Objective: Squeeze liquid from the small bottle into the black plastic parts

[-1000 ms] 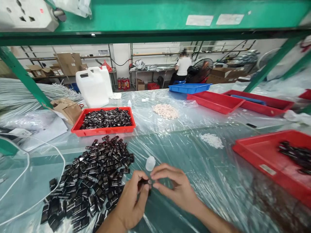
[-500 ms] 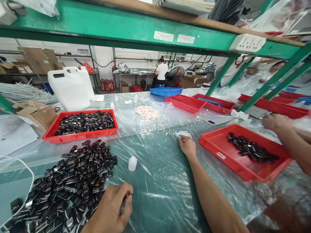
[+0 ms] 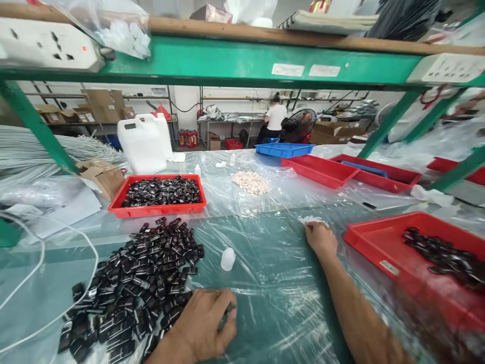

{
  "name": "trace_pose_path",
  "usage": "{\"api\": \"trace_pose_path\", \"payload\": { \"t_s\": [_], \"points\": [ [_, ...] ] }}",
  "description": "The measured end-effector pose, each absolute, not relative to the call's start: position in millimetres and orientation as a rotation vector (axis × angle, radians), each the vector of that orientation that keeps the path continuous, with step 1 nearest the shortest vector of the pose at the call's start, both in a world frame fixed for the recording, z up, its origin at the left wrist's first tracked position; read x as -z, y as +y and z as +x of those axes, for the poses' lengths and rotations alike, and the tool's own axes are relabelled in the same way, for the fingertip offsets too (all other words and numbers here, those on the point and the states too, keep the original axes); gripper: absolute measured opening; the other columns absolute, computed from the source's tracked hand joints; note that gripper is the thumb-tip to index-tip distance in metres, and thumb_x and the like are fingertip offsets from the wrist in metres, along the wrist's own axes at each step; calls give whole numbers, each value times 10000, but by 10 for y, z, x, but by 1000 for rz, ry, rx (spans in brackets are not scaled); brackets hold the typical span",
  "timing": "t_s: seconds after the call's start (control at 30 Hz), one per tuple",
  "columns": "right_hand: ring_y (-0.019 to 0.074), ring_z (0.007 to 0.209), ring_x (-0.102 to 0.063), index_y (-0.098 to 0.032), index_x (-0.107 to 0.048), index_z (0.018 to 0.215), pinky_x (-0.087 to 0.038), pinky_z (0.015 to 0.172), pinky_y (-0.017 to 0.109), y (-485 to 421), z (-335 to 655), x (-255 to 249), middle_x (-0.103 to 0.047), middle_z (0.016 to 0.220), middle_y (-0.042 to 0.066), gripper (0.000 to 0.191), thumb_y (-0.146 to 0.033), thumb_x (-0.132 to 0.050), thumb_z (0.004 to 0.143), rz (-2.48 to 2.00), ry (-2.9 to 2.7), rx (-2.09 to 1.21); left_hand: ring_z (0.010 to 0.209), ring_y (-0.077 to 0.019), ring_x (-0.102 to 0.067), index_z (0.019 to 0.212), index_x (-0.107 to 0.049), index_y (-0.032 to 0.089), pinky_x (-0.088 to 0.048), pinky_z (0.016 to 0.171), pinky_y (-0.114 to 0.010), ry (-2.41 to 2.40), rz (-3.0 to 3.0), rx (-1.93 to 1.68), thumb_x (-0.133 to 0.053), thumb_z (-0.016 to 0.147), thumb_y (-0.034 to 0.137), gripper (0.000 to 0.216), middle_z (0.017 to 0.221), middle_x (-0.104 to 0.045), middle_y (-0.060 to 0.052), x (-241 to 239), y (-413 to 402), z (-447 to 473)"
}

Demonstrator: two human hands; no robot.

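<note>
My left hand [image 3: 206, 319] is closed low in front, beside a heap of glossy black plastic pieces [image 3: 151, 273]. A small dark piece, mostly hidden, shows between its thumb and forefinger. Farther out, my right hand [image 3: 321, 238] reaches to a little pile of tiny white bits [image 3: 313, 220] on the plastic-covered table. Its fingers are bent together at the pile's near edge, and whatever they hold is hidden. A small translucent white bottle or cup [image 3: 228, 259] stands between the two hands.
A red tray [image 3: 161, 208] of black pieces stands behind the heap. Another red tray [image 3: 373, 253] lies at right. Beige pieces [image 3: 250, 182] are piled mid-table. White jugs [image 3: 144, 144], a blue tray [image 3: 285, 150] and a green shelf beam [image 3: 227, 60] are beyond. A white cable [image 3: 93, 253] crosses the left.
The view has turned left, so things sit farther right in it. My right forefinger, stretched out before, is now drawn in at the white bits. Another person's arm at the right has left view.
</note>
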State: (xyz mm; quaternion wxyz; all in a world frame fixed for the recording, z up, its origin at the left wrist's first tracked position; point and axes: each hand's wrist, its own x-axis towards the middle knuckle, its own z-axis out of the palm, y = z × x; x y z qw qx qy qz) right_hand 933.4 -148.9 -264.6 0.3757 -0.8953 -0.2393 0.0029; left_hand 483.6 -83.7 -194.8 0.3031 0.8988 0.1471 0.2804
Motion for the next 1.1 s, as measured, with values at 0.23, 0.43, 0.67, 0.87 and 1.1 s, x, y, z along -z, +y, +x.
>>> {"api": "trace_pose_path", "payload": {
  "t_s": [0.23,0.43,0.67,0.87,1.1],
  "points": [
    [208,776,-647,-235,-669,793,-560,800,398,-1386,8926,2225,-681,829,39,374,-528,-721,1021,-2007,-652,1,619,-195,-610,980,-476,301,-513,601,-318,523,2589,-635,-657,877,215,225,719,-613,46,1770,-887,4723],
    [208,689,-608,-275,-756,895,-521,637,360,-1495,7638,1953,-724,910,74,457,-732,-730,911,-1633,-1080,-438,725,-161,-616,1094,-501,312,-538,682,-287,567,2365,-781,-482,1018,277,86,939,-625,19,1977,-685,4787],
    [151,707,-578,-274,-760,922,-525,604,278,-1616,6693,2071,-653,902,23,348,-605,-729,1022,-1249,-1321,-936,852,-162,-636,1072,-613,306,-538,757,-270,521,2209,-944,-549,1008,302,90,959,-608,17,2077,-621,4890],
    [127,710,-558,-265,-734,960,-530,605,267,-1589,6767,2108,-611,960,5,367,-621,-713,1041,-1206,-1237,-1045,827,-149,-649,1070,-591,291,-537,742,-251,511,2169,-937,-647,956,267,129,944,-634,33,2037,-637,4875],
    [142,748,-589,-277,-747,912,-557,617,271,-1573,6772,2059,-622,924,-8,361,-617,-866,914,-1159,-1129,-1231,764,-130,-659,1001,-588,281,-531,696,-241,426,2105,-936,-651,958,229,93,884,-644,51,1980,-634,4888]
  ]
}}
